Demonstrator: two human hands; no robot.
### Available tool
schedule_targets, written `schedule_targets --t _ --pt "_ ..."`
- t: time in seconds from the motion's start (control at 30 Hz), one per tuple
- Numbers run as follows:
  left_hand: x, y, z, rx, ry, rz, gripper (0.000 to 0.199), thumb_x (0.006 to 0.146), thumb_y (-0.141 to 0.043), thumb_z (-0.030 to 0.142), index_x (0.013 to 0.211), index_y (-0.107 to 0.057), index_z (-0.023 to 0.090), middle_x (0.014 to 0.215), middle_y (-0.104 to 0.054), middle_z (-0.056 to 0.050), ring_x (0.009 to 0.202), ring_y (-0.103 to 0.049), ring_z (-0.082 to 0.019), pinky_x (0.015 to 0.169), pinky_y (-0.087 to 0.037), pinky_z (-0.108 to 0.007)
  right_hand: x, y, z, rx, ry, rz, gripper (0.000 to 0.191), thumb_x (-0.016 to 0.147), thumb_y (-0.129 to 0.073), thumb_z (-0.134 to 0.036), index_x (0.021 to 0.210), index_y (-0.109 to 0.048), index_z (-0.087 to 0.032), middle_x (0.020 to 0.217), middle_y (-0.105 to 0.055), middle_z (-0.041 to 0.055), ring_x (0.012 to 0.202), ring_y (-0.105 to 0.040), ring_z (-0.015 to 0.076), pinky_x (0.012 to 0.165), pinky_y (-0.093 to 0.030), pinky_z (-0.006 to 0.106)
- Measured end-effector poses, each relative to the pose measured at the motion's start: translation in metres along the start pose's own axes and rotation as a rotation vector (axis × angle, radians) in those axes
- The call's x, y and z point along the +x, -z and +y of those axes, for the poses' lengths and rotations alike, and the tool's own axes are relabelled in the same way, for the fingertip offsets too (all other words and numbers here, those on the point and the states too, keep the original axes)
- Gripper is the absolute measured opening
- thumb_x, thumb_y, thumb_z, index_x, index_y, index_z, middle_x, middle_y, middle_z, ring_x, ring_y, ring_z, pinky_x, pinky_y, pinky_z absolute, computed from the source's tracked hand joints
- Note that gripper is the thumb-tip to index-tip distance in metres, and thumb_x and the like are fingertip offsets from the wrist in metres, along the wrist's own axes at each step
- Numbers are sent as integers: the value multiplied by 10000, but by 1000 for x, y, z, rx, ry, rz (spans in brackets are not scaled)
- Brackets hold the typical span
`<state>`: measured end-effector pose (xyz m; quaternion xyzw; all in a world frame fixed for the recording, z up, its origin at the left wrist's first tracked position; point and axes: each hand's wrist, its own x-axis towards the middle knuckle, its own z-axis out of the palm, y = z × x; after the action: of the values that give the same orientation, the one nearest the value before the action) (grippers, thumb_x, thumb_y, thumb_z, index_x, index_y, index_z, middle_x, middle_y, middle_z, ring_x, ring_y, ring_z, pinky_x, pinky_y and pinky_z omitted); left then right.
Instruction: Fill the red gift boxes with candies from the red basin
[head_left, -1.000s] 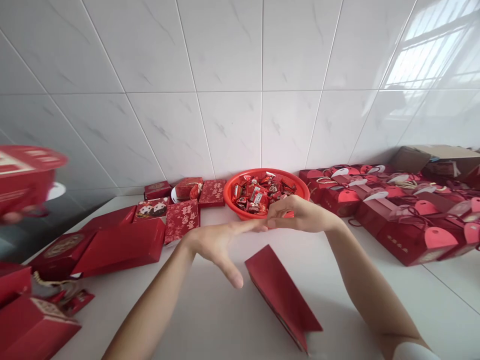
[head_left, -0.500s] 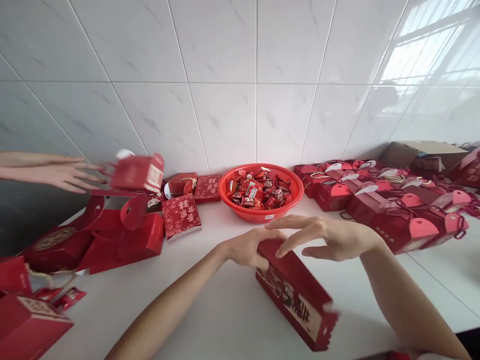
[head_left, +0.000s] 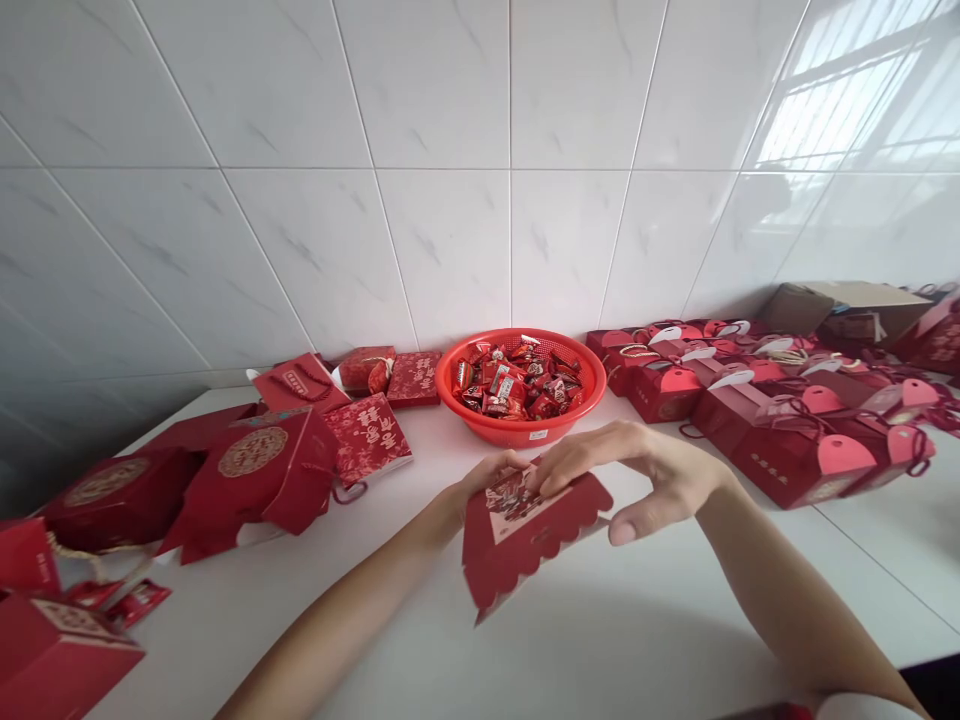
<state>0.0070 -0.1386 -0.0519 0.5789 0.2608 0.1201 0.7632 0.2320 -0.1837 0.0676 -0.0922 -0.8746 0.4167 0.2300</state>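
A red paper gift box (head_left: pixel 517 550) with a printed pale panel and a scalloped lower edge is tilted above the white table. My left hand (head_left: pixel 480 485) is closed on its far left side, with part of the fingers hidden behind the box. The fingertips of my right hand (head_left: pixel 652 475) rest on the printed panel, while its thumb stands apart, off the box's right edge. Just behind my hands is a red plastic basket (head_left: pixel 521 430) full of red-wrapped candies (head_left: pixel 506 385).
At the right stand rows of filled red gift boxes (head_left: pixel 780 440), with a cardboard box (head_left: pixel 862 295) behind. On the left lie a tipped red box (head_left: pixel 255 480), a flat patterned red box (head_left: pixel 371 435), a small red bag (head_left: pixel 300 383) and loose candies (head_left: pixel 139 602). A tiled wall (head_left: pixel 442 240) rises behind.
The gift box has been lifted and turned, its scalloped end now facing me. My right fingers came down onto it. Another person's hand left the left side; a small red bag now lies there.
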Motion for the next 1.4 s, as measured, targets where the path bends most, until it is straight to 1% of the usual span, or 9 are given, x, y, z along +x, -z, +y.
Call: schedule_targets --t 0.13,0.3,0.47,0.63,0.77,0.97,1.13,1.23,1.4 --pt "-5 -4 10 -231 131 0 447 764 -588 536 920 -727 141 900 -757 -130 884 -704 -295 847 -506 -412 -3 -4 8 -18 -92 159 278 878 -680 -315 1124 -736 -198 1016 -763 88 925 -725 224 834 -584 347" --pt "-25 7 43 76 92 281 400 815 -654 524 1041 -736 204 1057 -756 -69 1023 -680 -259 865 -509 -332 4 -9 22 -151 -213 383 170 871 -595 -228 928 -751 -193 883 -759 55 818 -702 197 787 -575 327" --pt "-60 -3 76 364 -135 479 522 838 -592 653 1108 -732 229 1241 -711 -70 1239 -598 -290 1037 -460 -383 8 -11 39 -241 -342 521 152 830 -633 -272 699 -646 -195 681 -638 3 622 -564 140 588 -492 264" --pt "-66 -34 81 627 -334 600 380 817 -696 526 1044 -728 223 1082 -739 -40 1064 -656 -261 923 -493 -334 10 -12 52 -29 -424 568 482 851 -655 -521 577 -406 -213 549 -368 -60 511 -364 87 460 -356 226" --pt "-47 -35 66 701 -386 739 331 893 -595 488 850 -730 189 844 -722 -32 817 -629 -205 748 -466 -292 13 -15 55 150 -482 542 550 816 -657 -637 567 -404 -217 553 -348 -61 513 -416 96 510 -495 259" --pt "-30 -19 55 562 -275 688 445 833 -602 521 552 -515 187 572 -477 25 629 -478 -153 648 -383 -284 8 -5 66 189 -525 394 515 816 -664 -629 575 -530 -193 561 -501 -29 542 -537 126 519 -554 282" --pt "-30 -16 62 557 -299 639 426 835 -608 534 609 -559 175 611 -446 34 629 -418 -132 635 -340 -276 13 40 99 -240 -532 699 222 891 -598 -367 791 -669 -182 796 -718 61 760 -674 195 744 -563 345" --pt "-29 -14 69 611 -319 587 422 827 -624 527 611 -560 170 626 -456 32 646 -409 -131 623 -318 -268 28 66 123 -541 -675 687 101 728 -658 -120 780 -695 -198 885 -744 62 881 -668 238 822 -512 352" --pt "-31 -9 76 672 -325 520 392 840 -628 507 649 -606 165 643 -497 25 664 -439 -135 622 -333 -258 46 76 153 -446 -706 644 256 473 -699 11 471 -548 -197 628 -658 38 841 -652 273 743 -470 307"
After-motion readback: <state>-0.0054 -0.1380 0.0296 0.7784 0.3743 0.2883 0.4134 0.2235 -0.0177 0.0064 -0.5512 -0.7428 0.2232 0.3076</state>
